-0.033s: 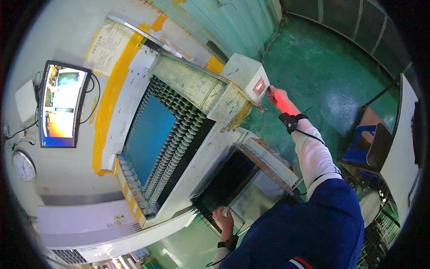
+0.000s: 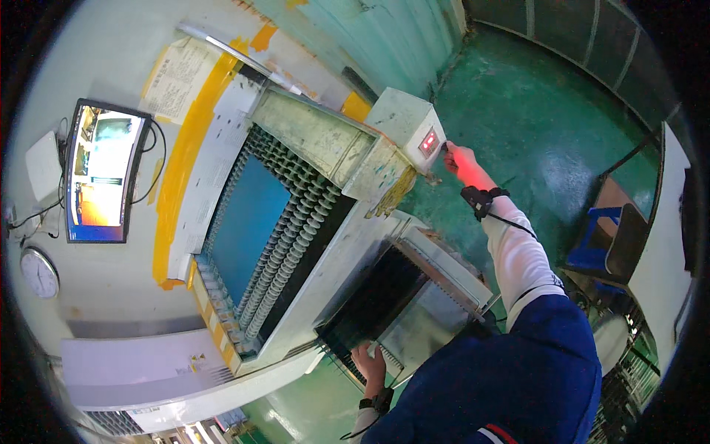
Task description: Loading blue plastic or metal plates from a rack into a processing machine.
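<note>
My right hand is stretched out to the side of a pale control box with a small red lit display. Its fingers are closed at the box's side on a small dark part, which they mostly cover. Lower down, my left hand rests at the near edge of a black slotted rack, fingers bent and a little apart, with nothing clearly in them. A greyish flat panel lies in or over that rack. To the left, a blue panel lies on the roller conveyor of a machine.
A lit monitor and a round clock are on the left wall. A pale cover extends along the lower left. Green floor lies beyond the box. A desk with a blue-framed object stands at right.
The red display on the control box looks different, its lit marks now separated. My hands and the panels have not visibly moved.
</note>
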Action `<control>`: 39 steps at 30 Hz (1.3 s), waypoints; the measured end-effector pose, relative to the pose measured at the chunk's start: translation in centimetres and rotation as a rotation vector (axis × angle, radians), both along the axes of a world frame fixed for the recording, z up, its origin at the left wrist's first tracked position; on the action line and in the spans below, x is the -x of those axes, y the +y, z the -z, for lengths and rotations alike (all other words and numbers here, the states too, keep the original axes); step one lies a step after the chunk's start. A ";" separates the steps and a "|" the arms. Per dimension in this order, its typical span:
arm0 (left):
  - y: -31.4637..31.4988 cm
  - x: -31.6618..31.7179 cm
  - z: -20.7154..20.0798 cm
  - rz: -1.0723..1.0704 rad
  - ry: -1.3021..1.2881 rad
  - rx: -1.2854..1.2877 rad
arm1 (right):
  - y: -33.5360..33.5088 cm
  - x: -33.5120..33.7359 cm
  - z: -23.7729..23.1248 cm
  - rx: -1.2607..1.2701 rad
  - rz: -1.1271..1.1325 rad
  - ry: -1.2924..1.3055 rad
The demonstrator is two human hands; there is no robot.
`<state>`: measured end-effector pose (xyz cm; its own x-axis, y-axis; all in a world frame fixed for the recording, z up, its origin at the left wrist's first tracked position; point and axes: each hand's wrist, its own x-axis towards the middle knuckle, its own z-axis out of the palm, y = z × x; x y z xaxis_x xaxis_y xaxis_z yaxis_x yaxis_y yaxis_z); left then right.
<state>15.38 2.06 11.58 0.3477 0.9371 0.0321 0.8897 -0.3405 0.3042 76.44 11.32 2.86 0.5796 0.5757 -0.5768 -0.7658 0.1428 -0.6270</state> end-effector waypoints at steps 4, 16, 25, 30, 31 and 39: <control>0.1 0.7 0.5 0.020 0.022 0.003 | -0.2 -0.1 -0.3 0.001 0.010 0.000; 0.7 0.7 1.9 0.038 0.308 0.071 | -0.2 0.3 -1.0 0.068 -0.001 -0.056; 0.1 0.0 2.1 0.047 0.429 0.128 | 0.2 0.6 -1.8 0.100 0.072 -0.061; 0.5 0.0 2.4 0.077 0.476 0.127 | -0.3 0.7 -2.2 0.061 0.089 -0.072; 0.6 0.3 2.6 0.095 0.480 0.105 | -0.3 0.8 -2.3 0.068 0.094 -0.075; 0.6 -0.5 2.1 0.083 0.514 0.163 | -0.6 0.4 -1.7 0.062 0.036 -0.090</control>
<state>15.90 2.64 9.47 0.3531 0.8845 -0.3049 0.9098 -0.4006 -0.1084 76.06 10.69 4.56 0.6502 0.5187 -0.5552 -0.7010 0.1277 -0.7016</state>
